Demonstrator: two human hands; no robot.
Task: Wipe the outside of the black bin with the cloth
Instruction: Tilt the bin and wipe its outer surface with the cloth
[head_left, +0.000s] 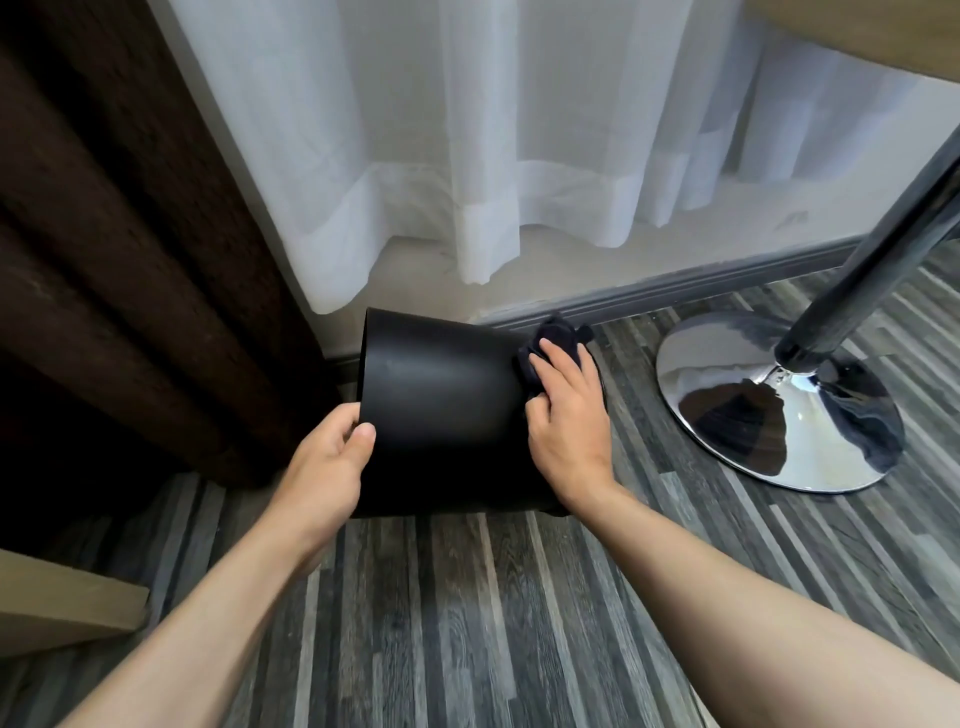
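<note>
The black bin (441, 410) is tipped on its side over the wood-pattern floor, its smooth round wall facing up. My left hand (332, 457) grips its left edge, thumb on the outer wall. My right hand (566, 415) presses a dark cloth (553, 338) against the bin's upper right side; the cloth bunches out past my fingertips. The bin's opening is hidden from me.
A chrome table base (779, 410) with its pole (872, 260) stands close on the right. White sheer curtains (493, 156) hang behind the bin above a grey skirting board (675, 291). A dark brown curtain (114, 234) fills the left. A wooden furniture corner (57, 603) sits at lower left.
</note>
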